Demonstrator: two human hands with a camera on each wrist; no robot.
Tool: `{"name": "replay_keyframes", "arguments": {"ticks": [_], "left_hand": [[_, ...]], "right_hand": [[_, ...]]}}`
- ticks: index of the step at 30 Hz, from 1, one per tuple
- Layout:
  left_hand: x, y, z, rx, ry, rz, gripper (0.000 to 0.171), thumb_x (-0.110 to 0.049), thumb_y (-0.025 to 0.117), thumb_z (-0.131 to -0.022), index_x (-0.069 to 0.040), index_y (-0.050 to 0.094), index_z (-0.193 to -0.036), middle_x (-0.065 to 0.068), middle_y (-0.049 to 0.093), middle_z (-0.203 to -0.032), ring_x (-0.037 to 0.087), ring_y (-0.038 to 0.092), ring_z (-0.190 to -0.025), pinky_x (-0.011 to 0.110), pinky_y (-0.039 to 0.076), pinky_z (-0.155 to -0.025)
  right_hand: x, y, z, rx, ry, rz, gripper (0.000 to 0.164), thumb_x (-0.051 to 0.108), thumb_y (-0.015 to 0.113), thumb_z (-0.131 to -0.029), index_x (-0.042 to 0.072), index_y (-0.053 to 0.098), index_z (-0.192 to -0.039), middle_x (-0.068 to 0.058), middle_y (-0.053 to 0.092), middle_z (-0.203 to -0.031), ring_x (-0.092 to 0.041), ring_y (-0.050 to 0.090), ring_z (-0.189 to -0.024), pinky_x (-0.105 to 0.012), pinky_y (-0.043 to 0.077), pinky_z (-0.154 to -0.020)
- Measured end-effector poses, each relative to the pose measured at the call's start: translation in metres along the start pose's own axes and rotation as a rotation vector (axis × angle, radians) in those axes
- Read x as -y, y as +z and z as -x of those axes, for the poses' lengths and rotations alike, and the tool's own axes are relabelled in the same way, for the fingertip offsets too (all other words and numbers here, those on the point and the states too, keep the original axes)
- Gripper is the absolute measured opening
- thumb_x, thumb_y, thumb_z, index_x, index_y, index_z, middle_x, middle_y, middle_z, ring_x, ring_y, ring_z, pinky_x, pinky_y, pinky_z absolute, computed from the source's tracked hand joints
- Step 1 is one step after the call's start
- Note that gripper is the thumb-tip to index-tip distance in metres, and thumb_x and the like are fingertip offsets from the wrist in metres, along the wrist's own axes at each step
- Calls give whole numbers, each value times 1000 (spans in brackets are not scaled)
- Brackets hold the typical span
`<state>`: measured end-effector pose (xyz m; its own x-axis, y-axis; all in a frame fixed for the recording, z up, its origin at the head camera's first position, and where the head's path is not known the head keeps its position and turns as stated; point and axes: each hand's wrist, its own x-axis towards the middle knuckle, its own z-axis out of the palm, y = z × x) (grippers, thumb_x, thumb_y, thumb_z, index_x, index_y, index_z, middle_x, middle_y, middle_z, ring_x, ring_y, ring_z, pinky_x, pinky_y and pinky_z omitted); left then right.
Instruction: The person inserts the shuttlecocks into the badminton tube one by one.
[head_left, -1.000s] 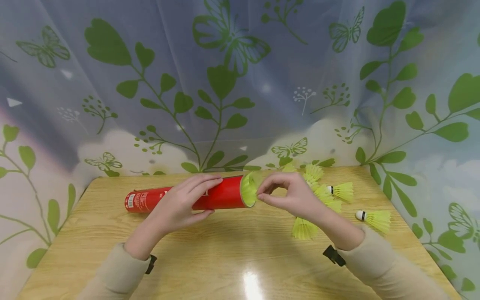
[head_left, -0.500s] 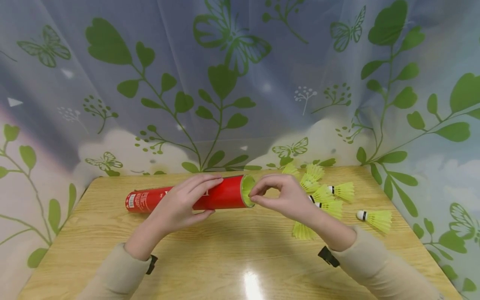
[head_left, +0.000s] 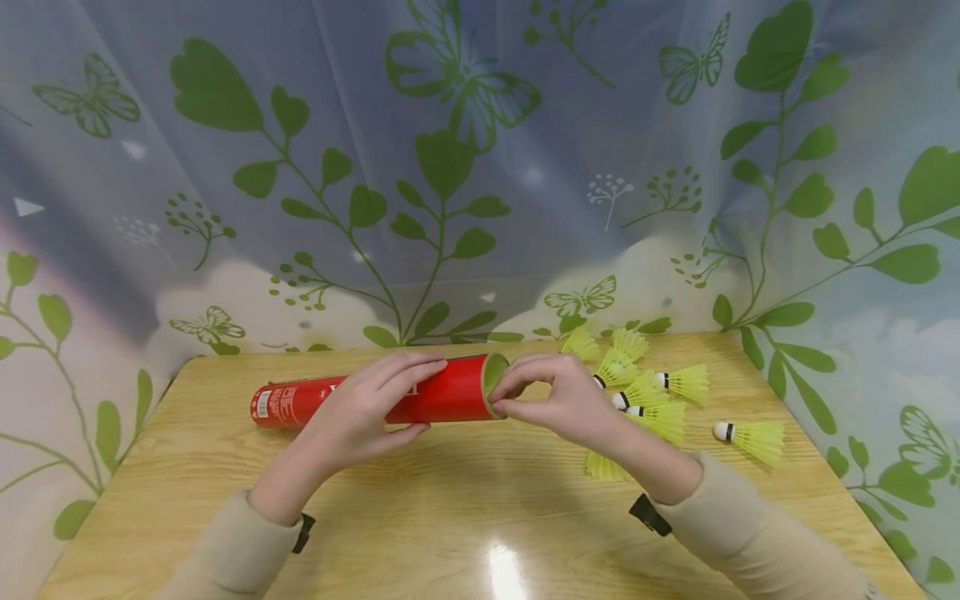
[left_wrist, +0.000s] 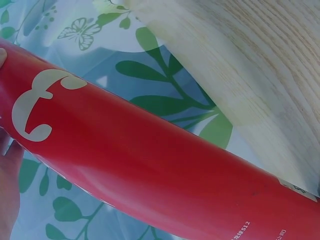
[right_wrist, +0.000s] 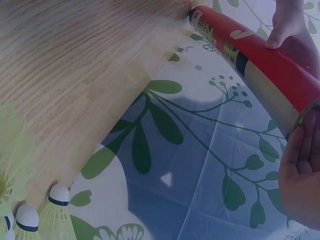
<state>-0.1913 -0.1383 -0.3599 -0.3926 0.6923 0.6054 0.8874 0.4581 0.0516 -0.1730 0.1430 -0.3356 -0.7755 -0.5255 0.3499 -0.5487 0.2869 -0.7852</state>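
A red shuttlecock tube (head_left: 450,392) lies sideways with its mouth toward the right. Across its middle, my left hand (head_left: 367,408) grips it, fingers over the top and thumb along the near side. The tube's red wall (left_wrist: 150,150) fills much of the left wrist view, with only a bit of that hand at the left edge. My right hand (head_left: 562,396) is at the mouth, thumb and index finger curled together with their tips just inside the rim. Yellow-green shows faintly within; the shuttlecock there is mostly hidden. In the right wrist view, the right hand's fingers (right_wrist: 302,150) reach into the mouth.
Several yellow shuttlecocks (head_left: 660,417) lie in a cluster right of my right hand, partly behind its wrist. One shuttlecock (head_left: 750,437) lies apart, farther right. A patterned curtain (head_left: 480,208) hangs along the back edge of the wooden table (head_left: 450,517).
The yellow shuttlecock skirt that stuck out of the tube's mouth has gone inside. My right hand has moved left with it, up to the rim. My left hand stays in place.
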Motion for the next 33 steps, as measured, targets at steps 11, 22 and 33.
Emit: {"name": "replay_keyframes", "arguments": {"ticks": [11,22,33], "left_hand": [[1,0,0,8,-18,-8,76,-20,80,-69,-13,47,-138,0,51,-135,17,51,-121,35,50,-95],[0,0,-1,9,-22,-10,74,-19,78,-69,-14,48,-137,-1,52,-134,16,50,-121,35,49,-97],[2,1,-1,2,-15,4,74,-19,78,-69,-14,48,-137,-1,51,-135,16,50,-121,35,49,-96]], "right_hand": [[-6,-16,4,-41,40,3,12,19,73,-82,22,73,-93,7,69,-96,-10,65,-87,-30,52,-86],[-32,-49,4,-141,160,66,17,22,71,-84,17,72,-100,3,70,-99,-10,65,-94,-34,52,-89],[-74,-70,7,-219,272,128,24,31,68,-85,16,71,-104,0,70,-103,-12,65,-90,-35,52,-84]]}}
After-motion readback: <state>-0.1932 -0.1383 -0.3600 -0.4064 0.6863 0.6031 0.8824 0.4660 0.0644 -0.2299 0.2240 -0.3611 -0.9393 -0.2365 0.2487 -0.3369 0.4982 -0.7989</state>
